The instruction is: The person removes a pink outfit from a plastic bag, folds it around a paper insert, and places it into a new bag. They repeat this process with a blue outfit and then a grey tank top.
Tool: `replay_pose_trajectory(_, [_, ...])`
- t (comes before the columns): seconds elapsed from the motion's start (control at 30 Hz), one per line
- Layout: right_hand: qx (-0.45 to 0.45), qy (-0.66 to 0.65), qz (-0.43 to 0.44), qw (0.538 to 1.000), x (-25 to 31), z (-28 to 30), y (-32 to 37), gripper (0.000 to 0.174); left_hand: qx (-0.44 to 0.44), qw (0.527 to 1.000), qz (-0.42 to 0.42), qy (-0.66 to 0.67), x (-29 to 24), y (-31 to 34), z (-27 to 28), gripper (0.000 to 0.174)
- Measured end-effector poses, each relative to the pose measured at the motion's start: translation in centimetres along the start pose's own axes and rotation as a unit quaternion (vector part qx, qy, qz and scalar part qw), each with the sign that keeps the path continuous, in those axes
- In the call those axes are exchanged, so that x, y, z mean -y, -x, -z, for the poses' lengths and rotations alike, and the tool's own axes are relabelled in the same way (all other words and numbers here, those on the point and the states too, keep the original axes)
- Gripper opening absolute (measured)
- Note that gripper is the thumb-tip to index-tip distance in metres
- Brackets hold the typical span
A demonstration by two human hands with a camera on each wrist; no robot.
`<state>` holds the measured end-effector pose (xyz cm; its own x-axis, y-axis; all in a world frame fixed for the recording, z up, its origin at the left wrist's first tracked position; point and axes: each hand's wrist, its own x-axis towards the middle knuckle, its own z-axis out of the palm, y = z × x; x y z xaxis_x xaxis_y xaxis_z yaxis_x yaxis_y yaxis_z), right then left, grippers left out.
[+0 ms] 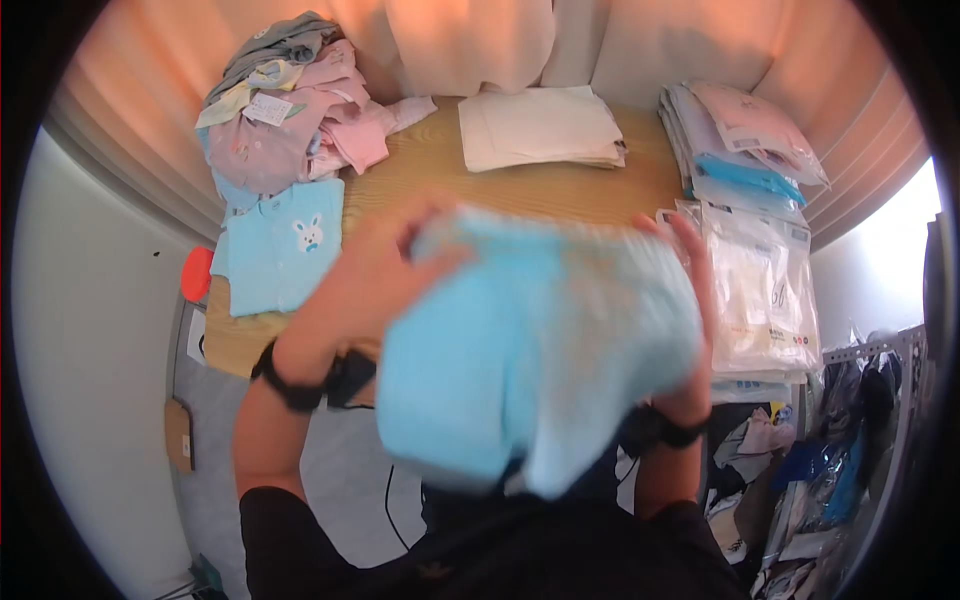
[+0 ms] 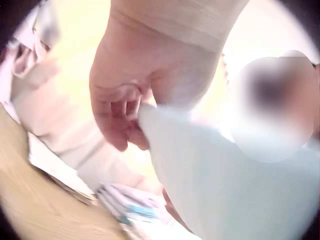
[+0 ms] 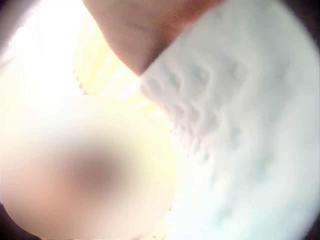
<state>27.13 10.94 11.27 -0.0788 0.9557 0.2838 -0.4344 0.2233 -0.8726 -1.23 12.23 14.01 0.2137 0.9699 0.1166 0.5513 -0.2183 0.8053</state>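
Observation:
A light blue garment (image 1: 460, 350), blurred by motion, hangs in the air between both hands in front of the chest. At its upper left corner my left hand (image 1: 375, 265) pinches the cloth between thumb and fingers. My right hand (image 1: 695, 300) grips the right edge, its fingers partly hidden behind the fabric. Up close in the left wrist view, the left hand (image 2: 150, 75) has its fingertips at a corner of the pale cloth (image 2: 220, 170). The right wrist view has dimpled fabric (image 3: 260, 110) covering most of the right hand (image 3: 145, 30).
On the wooden table (image 1: 420, 190), a folded blue garment with a rabbit (image 1: 280, 250) lies left, below a heap of clothes (image 1: 290, 120). White sheets (image 1: 540, 125) lie at the back. Bagged garments (image 1: 745, 140) and clear bags (image 1: 760, 290) are stacked right, above a rack (image 1: 870, 420).

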Motion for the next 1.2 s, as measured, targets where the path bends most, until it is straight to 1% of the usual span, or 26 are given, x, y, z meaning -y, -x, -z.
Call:
replay_pose_trajectory(0.03, [0.023, 0.053, -0.074, 0.996, -3.3, 3.2, -1.3, 0.074, -0.078, 0.995, 0.051, 0.047, 2.7, -1.5, 0.2, 0.053])
replay_pose_trajectory(0.1, [-0.036, 0.076, -0.119, 0.989, -7.9, 4.2, -1.9, 0.078, -0.148, 0.986, 0.074, -0.009, 7.9, -3.1, -0.3, 0.067])
replay_pose_trajectory(0.13, [-0.013, 0.126, -0.128, 0.984, -9.0, 4.7, -1.4, 0.080, -0.185, 0.979, 0.083, -0.037, 10.1, -3.5, -0.5, 0.075])
replay_pose_trajectory(0.2, [0.033, 0.224, -0.146, 0.963, -10.2, 5.7, 0.5, 0.084, -0.158, 0.981, 0.105, -0.038, 14.2, -1.2, -0.9, 0.083])
replay_pose_trajectory(0.23, [0.038, 0.202, -0.170, 0.964, -10.1, 5.8, 1.3, 0.086, -0.138, 0.982, 0.121, -0.038, 15.1, 0.6, -1.5, 0.087])
replay_pose_trajectory(0.3, [0.043, 0.157, -0.218, 0.962, -9.0, 5.9, 2.9, 0.090, -0.063, 0.973, 0.209, 0.077, 11.2, 4.2, -1.3, 0.085])
replay_pose_trajectory(0.37, [0.088, 0.172, -0.224, 0.955, -7.8, 6.4, 4.7, 0.087, -0.130, 0.967, 0.216, -0.038, 13.4, 8.9, -1.8, 0.081])
replay_pose_trajectory(0.4, [0.111, 0.179, -0.229, 0.950, -7.2, 6.4, 5.6, 0.086, -0.139, 0.959, 0.243, -0.048, 13.1, 11.0, -2.1, 0.079])
replay_pose_trajectory(0.43, [0.153, 0.257, -0.198, 0.933, -6.5, 5.9, 6.1, 0.083, -0.150, 0.950, 0.270, -0.056, 12.5, 12.6, -2.3, 0.076])
replay_pose_trajectory(0.5, [0.241, 0.404, -0.133, 0.872, -5.3, 4.7, 6.8, 0.077, -0.130, 0.945, 0.302, 0.002, 10.8, 15.0, -3.6, 0.071])
replay_pose_trajectory(0.53, [0.258, 0.440, -0.066, 0.857, -5.4, 4.0, 7.0, 0.070, -0.120, 0.940, 0.317, 0.031, 10.0, 15.4, -4.0, 0.068])
replay_pose_trajectory(0.63, [0.257, 0.484, 0.016, 0.836, -6.9, 3.5, 6.2, 0.067, -0.050, 0.933, 0.352, 0.060, 8.0, 15.8, -3.8, 0.061])
replay_pose_trajectory(0.73, [0.231, 0.534, 0.009, 0.813, -7.1, 2.4, 3.5, 0.065, -0.098, 0.949, 0.281, -0.107, 8.6, 14.2, -3.3, 0.057])
replay_pose_trajectory(0.83, [0.240, 0.567, 0.033, 0.787, -8.4, 2.2, 1.8, 0.066, -0.093, 0.964, 0.112, -0.224, 9.0, 11.3, -1.9, 0.058])
replay_pose_trajectory(0.9, [0.248, 0.611, 0.074, 0.748, -9.5, 1.6, -0.7, 0.063, -0.037, 0.959, -0.008, -0.282, 9.5, 6.6, -1.0, 0.055])
replay_pose_trajectory(0.93, [0.250, 0.634, 0.097, 0.726, -10.0, 1.5, -1.5, 0.061, -0.012, 0.949, -0.070, -0.309, 9.7, 5.0, -0.9, 0.054])
replay_pose_trajectory(1.03, [0.262, 0.630, 0.047, 0.729, -11.3, 1.9, -2.4, 0.047, 0.055, 0.959, -0.063, -0.270, 12.5, 3.0, -1.5, 0.044])
replay_pose_trajectory(1.13, [0.248, 0.641, 0.065, 0.723, -11.6, 2.8, -2.2, 0.032, 0.060, 0.937, -0.053, -0.340, 13.6, 2.6, -2.1, 0.031])
replay_pose_trajectory(1.2, [0.237, 0.602, 0.086, 0.758, -9.8, 3.2, -1.6, 0.025, 0.036, 0.936, -0.106, -0.333, 12.0, 3.8, -1.6, 0.022])
